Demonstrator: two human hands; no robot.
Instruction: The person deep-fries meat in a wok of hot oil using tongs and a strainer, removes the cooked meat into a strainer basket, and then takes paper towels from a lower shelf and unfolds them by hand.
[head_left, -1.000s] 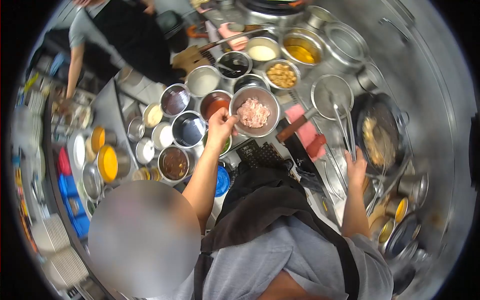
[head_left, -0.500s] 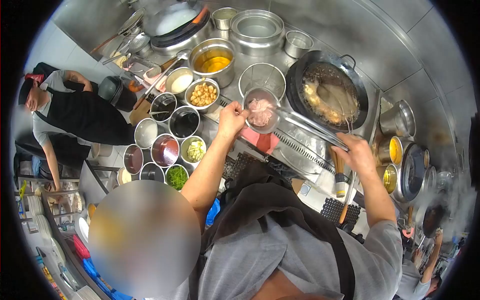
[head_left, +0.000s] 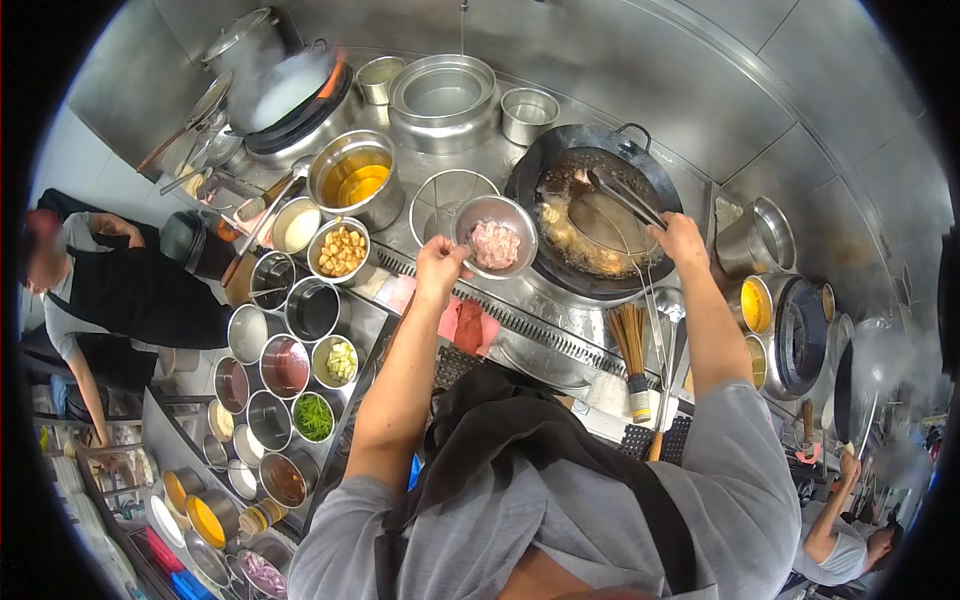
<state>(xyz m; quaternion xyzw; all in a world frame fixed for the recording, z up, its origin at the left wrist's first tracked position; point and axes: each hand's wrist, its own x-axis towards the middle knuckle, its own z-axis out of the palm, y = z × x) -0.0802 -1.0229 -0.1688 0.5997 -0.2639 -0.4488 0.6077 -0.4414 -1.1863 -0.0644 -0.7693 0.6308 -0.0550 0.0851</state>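
Observation:
My left hand [head_left: 442, 266] pinches the near left rim of a metal bowl [head_left: 528, 243] of raw, pale pink meat strips [head_left: 495, 244]. The bowl is held just left of a black wok [head_left: 664, 186]. Closed around metal tongs [head_left: 632, 200], my right hand [head_left: 680, 243] is at the wok's right side. The tongs' tips reach over the bubbling oil, beside a small pinkish piece [head_left: 582, 176]. Pale pieces [head_left: 566, 236] fry in the oil, where a wire skimmer [head_left: 642, 262] also rests, partly hidden by oil and foam.
A wire basket [head_left: 425, 212] stands behind the bowl. Ingredient pots, including fried cubes [head_left: 342, 252] and chopped greens [head_left: 313, 417], line the left. A bamboo brush [head_left: 628, 350] lies in front of the wok. A co-worker [head_left: 130, 265] stands at left; another person [head_left: 845, 540] works at far right.
The tongs have gone from the bowl of meat to over the wok's oil as my right hand moved forward. My left hand still holds the bowl. The whole view has shifted.

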